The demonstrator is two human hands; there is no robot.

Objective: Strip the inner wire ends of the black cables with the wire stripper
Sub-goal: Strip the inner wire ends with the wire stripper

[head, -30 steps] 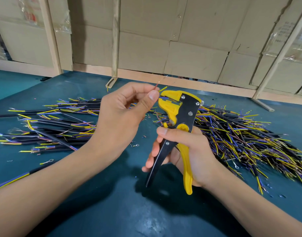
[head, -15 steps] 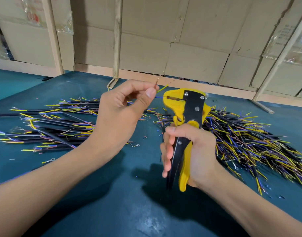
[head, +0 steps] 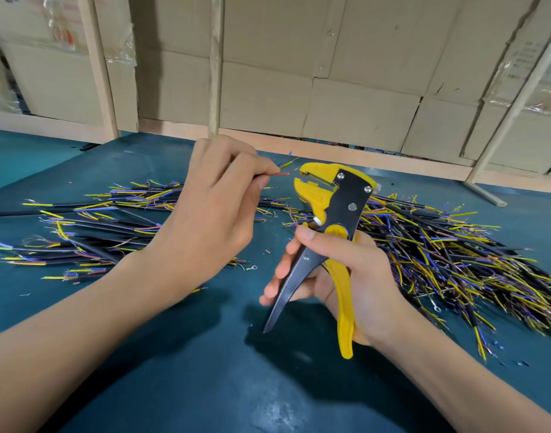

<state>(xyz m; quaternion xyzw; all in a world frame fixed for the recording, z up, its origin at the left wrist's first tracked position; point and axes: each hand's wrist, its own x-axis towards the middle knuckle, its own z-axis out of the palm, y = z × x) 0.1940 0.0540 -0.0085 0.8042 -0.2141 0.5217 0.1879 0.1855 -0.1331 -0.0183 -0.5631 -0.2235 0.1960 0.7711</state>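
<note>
Red wire [head: 282,174] pinched by left hand [head: 216,210], seemingly near wire stripper [head: 330,214].

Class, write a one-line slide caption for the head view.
Left hand pinches red wire end beside yellow-and-black wire stripper gripped by right hand.

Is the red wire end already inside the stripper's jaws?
No: the red wire end pinched by the left hand stops short of the wire stripper.

Even, fairly bright overhead light is falling on the green table [head: 205,385], casting soft dark shadows beneath both forearms. A faint sheen is showing at the lower centre. Wide-angle distortion is bending the frame edges; the far-right wires are blurring slightly.
</note>
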